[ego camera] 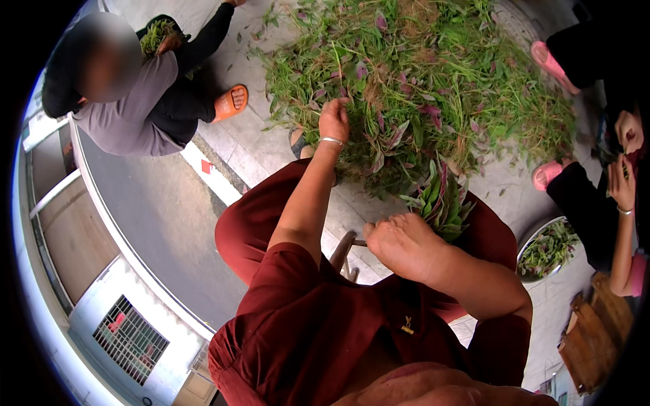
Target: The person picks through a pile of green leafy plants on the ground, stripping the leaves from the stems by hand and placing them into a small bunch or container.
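A broad heap of leafy greens point(376, 96), some leaves purple underneath, lies on the tiled ground before my knees. My left hand point(335, 119), with a silver bangle at the wrist, reaches to the heap's near left side; its fingers are curled, and whether a stem is between them is unclear. Close to my right thigh, my right hand point(406, 243) is closed around a bunch of green and purple leaves point(442, 198). The leaf tips point away from me, and the stem ends are hidden by the hand.
To the left crouches a person point(137, 111) holding greens, with an orange slipper point(231, 103) near the heap. Another person's hands point(622, 182) work at the right, above pink slippers point(547, 175). A metal basin point(523, 256) of leaves and wooden boards point(591, 335) are at the right.
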`<action>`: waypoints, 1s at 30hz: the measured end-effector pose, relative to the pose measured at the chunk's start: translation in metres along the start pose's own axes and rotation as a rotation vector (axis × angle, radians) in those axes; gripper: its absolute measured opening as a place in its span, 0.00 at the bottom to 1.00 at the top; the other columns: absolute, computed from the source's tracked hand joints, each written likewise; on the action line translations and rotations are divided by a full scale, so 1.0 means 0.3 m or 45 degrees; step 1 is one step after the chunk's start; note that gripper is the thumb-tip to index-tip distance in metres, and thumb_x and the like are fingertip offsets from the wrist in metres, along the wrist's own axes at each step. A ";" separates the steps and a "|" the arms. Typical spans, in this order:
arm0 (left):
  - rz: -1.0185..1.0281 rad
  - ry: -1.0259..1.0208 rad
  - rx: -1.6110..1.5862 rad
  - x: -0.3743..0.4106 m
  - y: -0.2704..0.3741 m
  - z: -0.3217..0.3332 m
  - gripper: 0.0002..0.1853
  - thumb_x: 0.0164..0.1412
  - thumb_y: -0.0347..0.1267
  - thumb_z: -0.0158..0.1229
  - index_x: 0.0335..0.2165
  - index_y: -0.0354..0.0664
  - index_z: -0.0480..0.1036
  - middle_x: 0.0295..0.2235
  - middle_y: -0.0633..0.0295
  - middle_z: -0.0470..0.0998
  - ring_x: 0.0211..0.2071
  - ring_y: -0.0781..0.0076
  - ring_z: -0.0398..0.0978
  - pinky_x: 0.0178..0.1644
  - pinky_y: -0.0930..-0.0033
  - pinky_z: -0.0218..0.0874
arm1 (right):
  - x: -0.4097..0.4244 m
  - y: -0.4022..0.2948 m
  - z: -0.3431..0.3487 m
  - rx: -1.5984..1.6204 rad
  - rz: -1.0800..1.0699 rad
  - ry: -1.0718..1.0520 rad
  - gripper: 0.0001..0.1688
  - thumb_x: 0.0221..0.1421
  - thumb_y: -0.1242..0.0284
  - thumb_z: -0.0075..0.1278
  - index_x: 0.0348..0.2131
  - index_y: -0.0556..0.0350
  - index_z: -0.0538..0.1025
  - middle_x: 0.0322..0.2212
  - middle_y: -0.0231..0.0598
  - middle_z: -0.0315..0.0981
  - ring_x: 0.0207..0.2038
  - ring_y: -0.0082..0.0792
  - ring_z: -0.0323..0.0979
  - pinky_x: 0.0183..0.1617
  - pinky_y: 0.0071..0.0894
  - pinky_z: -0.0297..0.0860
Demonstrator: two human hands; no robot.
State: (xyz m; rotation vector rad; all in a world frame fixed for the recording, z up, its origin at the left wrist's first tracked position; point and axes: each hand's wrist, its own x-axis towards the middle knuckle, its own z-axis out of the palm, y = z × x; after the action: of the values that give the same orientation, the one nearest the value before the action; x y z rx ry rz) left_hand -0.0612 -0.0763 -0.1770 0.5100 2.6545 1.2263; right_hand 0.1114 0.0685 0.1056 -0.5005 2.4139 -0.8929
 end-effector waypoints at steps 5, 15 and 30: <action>0.300 -0.441 0.569 0.249 0.090 0.176 0.14 0.53 0.28 0.49 0.38 0.53 0.74 0.42 0.53 0.69 0.43 0.55 0.68 0.43 0.61 0.63 | 0.000 0.011 0.014 0.066 0.017 -0.047 0.05 0.44 0.78 0.43 0.25 0.60 0.70 0.16 0.46 0.71 0.22 0.42 0.74 0.25 0.36 0.69; 0.368 -0.546 1.100 0.316 0.050 0.242 0.09 0.53 0.33 0.50 0.33 0.57 0.75 0.46 0.62 0.66 0.50 0.56 0.60 0.49 0.52 0.56 | -0.027 0.019 0.061 0.109 0.034 -0.140 0.04 0.43 0.76 0.44 0.22 0.59 0.70 0.17 0.45 0.71 0.22 0.38 0.74 0.22 0.35 0.67; -0.601 -0.710 -0.773 0.324 0.361 -0.350 0.06 0.58 0.30 0.55 0.32 0.39 0.71 0.23 0.68 0.73 0.19 0.79 0.69 0.25 0.79 0.65 | -0.006 0.053 -0.014 -0.002 0.092 -0.031 0.07 0.40 0.79 0.47 0.23 0.59 0.77 0.23 0.49 0.75 0.29 0.43 0.76 0.30 0.37 0.72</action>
State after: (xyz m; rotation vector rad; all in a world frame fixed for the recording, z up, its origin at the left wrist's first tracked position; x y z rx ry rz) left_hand -0.1568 -0.0484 -0.0279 0.0857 1.6927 1.3805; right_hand 0.1080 0.0829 0.0981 -0.4194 2.3944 -0.8495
